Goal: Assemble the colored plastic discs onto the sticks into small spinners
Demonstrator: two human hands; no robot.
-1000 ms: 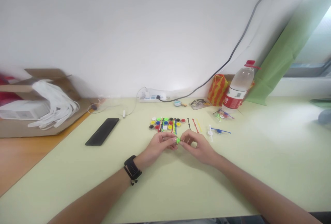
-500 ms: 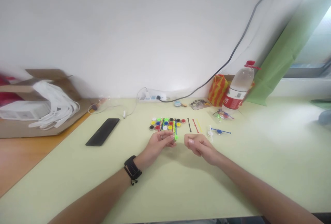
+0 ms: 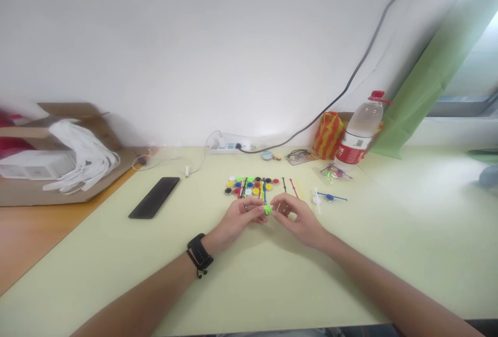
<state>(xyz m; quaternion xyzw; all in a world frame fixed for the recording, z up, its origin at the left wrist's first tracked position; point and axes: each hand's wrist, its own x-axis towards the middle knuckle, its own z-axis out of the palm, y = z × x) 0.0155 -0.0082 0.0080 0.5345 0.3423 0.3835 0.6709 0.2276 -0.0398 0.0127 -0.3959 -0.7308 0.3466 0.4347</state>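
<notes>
A small bright green plastic piece [image 3: 268, 209] is pinched between the fingertips of both hands, above the pale green table [image 3: 249, 280]. My left hand [image 3: 241, 213] is closed on its left side; a ring and a black wristband show on that arm. From the right, my right hand [image 3: 298, 218] grips the same piece with thumb and forefinger. Just beyond the hands lie several coloured round discs [image 3: 238, 185] with thin sticks among them. A black stick [image 3: 284, 185], a red stick [image 3: 293, 187] and a yellow one lie apart. Right of them are a white disc-and-stick piece [image 3: 316, 200] and a blue one [image 3: 330, 197].
A black flat slab [image 3: 154, 198] lies at left, near an open cardboard box [image 3: 111, 150] with white straps. Along the wall sit a power strip [image 3: 229, 146] and glasses [image 3: 300, 154]. A striped bag [image 3: 328, 135] and a large bottle [image 3: 360, 132] stand at back right.
My right hand has moved left to meet the left hand, and its fingertips now touch the green piece. My left hand has barely moved.
</notes>
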